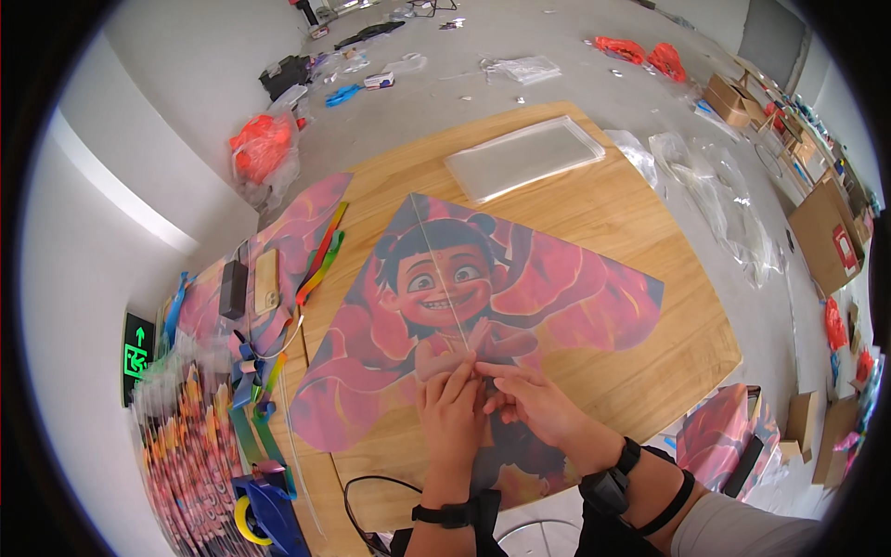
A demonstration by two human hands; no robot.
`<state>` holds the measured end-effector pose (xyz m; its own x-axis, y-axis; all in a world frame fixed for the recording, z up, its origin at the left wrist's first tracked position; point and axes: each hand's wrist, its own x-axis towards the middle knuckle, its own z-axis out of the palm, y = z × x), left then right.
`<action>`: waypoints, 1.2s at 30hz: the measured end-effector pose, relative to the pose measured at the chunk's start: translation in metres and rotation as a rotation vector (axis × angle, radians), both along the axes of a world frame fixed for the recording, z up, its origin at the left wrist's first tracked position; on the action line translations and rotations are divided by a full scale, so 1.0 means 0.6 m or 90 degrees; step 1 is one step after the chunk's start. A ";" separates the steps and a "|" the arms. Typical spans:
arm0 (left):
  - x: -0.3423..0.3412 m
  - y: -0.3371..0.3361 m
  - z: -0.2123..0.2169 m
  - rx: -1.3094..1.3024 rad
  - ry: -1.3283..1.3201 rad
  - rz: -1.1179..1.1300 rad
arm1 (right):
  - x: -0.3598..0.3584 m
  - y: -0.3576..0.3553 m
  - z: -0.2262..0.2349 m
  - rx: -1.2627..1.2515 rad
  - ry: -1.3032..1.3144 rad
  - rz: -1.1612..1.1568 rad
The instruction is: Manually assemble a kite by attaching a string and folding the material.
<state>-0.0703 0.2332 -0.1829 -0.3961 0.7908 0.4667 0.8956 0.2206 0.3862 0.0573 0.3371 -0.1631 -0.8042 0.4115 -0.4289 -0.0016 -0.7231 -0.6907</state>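
A large pink kite (589,292) printed with a grinning cartoon child lies flat on the wooden table. Along its middle runs a thin pale rod (434,265), from the top tip down to my fingers. My left hand (452,404) is closed at the rod's lower visible part, its fingertips pressed together on it. From the right, my right hand (536,401) meets it, index finger stretched to the same spot and the other fingers curled. Whatever small thing may be between the right fingertips is hidden. My hands and wrists cover part of the kite's lower middle.
Clear plastic sleeves (524,158) lie at the table's far edge. To the left are another kite sheet (311,209), a phone (266,280), a black box (233,286), colourful ribbons (320,265), a blue tape dispenser (269,515) and packed kites (190,455). Cardboard boxes (826,227) stand right.
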 end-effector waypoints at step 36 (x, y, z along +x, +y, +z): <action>-0.001 -0.001 0.001 -0.013 -0.047 0.022 | -0.006 -0.001 0.000 0.058 -0.031 0.019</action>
